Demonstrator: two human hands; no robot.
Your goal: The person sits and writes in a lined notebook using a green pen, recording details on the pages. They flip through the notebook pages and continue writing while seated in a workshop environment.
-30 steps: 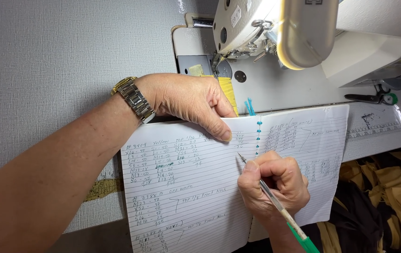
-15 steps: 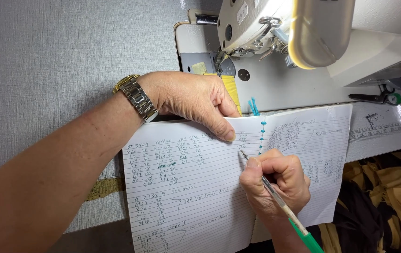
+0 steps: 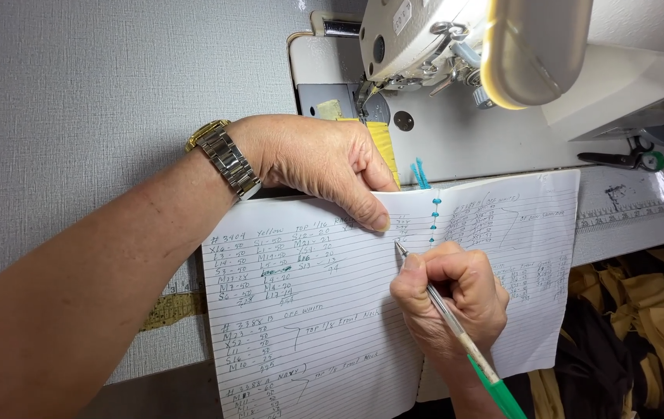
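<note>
The left hand [image 3: 312,167] lay palm down across the top edge of the notebook [image 3: 324,310], fingers curled narrow and the thumb stretched along the paper, its tip pressing the left page just beside the spine. It grasped nothing; it only pinned the page flat. A metal watch [image 3: 223,159] sat on that wrist, and the forearm ran down to the lower left corner of the view.

The right hand [image 3: 452,299] was closed in a writing grip on the pen [image 3: 456,326], whose tip touched the left page near the spine, just below the left thumb. The pen's green end pointed down to the bottom edge of the view.

The notebook lay open on the grey table [image 3: 76,116], tilted, with both lined pages covered in handwriting and a row of teal stitches down the spine. Its upper edge reached the base of the sewing machine [image 3: 456,46]; its right page ended near the table's front edge, past which yellow and dark cloth [image 3: 642,326] hung. Bare table stretched wide to the left of the forearm. A yellow strip [image 3: 382,143] lay under the needle, touching the left hand's fingers. Scissors [image 3: 623,159] rested on the machine bed, well apart from both hands.
</note>
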